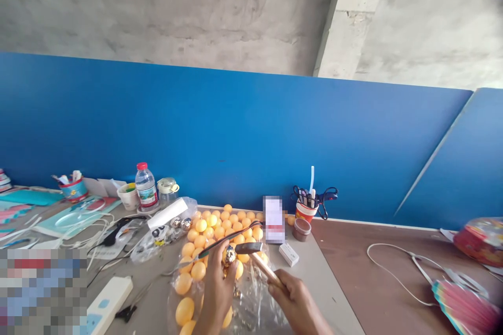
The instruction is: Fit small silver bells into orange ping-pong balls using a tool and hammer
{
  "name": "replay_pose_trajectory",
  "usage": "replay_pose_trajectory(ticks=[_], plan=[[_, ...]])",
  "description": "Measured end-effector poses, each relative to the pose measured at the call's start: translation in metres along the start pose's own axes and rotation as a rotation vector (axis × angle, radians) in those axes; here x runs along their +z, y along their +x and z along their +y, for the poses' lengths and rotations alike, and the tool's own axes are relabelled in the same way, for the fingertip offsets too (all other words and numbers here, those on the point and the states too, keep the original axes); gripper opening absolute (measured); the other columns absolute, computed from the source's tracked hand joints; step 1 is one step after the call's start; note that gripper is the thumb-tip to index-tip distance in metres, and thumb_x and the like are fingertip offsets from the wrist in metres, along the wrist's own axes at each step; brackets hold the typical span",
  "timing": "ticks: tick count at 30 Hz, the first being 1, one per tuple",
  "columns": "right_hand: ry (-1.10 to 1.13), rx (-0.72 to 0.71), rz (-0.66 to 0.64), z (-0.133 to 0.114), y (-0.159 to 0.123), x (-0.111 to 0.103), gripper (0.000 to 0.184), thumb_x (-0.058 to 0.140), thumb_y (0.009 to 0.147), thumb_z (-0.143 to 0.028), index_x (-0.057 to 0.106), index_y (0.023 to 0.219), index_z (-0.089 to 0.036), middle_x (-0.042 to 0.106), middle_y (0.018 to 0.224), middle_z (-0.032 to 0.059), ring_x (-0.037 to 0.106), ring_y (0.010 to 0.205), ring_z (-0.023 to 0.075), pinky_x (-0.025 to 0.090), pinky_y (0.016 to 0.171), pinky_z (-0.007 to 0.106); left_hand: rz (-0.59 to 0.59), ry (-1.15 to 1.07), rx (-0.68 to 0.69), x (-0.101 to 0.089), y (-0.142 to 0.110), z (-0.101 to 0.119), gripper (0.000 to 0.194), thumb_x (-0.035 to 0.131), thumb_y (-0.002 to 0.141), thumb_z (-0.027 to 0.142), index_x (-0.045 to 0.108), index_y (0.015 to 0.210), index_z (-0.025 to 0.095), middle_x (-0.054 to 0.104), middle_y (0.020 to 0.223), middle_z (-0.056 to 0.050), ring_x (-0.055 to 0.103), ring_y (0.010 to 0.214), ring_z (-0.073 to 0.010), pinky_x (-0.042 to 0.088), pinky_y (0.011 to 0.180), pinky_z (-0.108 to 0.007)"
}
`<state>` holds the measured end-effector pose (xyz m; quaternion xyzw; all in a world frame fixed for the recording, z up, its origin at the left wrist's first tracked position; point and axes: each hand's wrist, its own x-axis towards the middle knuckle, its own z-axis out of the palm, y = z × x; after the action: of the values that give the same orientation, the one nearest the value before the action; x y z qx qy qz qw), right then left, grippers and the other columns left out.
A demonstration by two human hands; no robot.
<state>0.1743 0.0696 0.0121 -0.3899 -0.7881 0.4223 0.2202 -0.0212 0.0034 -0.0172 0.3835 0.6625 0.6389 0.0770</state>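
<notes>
My left hand is closed around a small shiny metallic ball, held up between thumb and fingers. In my right hand is a hammer, gripped by its pale wooden handle. The dark hammer head lies just right of the ball; whether they touch I cannot tell. Beneath both hands, several orange balls like ping-pong balls spread over the table with clear plastic. A dark cable crosses over them behind my left fingers.
A phone stands behind the balls, near a small white box, a brown round tub and a cup of pens. Leftward are a bottle, tangled white cables and a power strip. A blue partition closes the back.
</notes>
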Motion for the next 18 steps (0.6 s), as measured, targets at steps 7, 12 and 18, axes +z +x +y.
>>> replay_pose_trajectory(ticks=[7,12,18], plan=[[0.013,-0.003,0.016,0.0010,0.0007,0.0016,0.022,0.055,0.084,-0.040,0.050,0.075,-0.021,0.043,0.066,-0.0037,0.040,0.064,0.0142,0.032,0.060,0.026,-0.015,0.024,0.009,0.0005,0.0007,0.0014,0.043,0.058,0.082,0.041,0.069,0.120,0.022,0.071,0.127,-0.016,0.066,0.119,-0.0332,0.054,0.100,-0.049],[-0.030,0.085,0.008,-0.0013,0.0009,-0.0001,0.024,0.056,0.081,-0.042,0.047,0.071,-0.022,0.040,0.063,-0.0040,0.039,0.064,0.0146,0.031,0.060,0.026,0.008,0.009,-0.019,0.0014,0.0000,-0.0026,0.042,0.060,0.082,0.041,0.068,0.119,0.021,0.071,0.126,-0.016,0.064,0.122,-0.0349,0.051,0.104,-0.053],[0.035,0.050,-0.007,-0.0052,0.0000,-0.0024,0.021,0.054,0.083,-0.041,0.053,0.077,-0.021,0.040,0.066,-0.0041,0.038,0.064,0.0145,0.031,0.060,0.026,-0.023,-0.007,0.006,0.0004,-0.0006,0.0005,0.041,0.058,0.084,0.039,0.066,0.121,0.021,0.067,0.131,-0.016,0.062,0.125,-0.0333,0.049,0.107,-0.052]])
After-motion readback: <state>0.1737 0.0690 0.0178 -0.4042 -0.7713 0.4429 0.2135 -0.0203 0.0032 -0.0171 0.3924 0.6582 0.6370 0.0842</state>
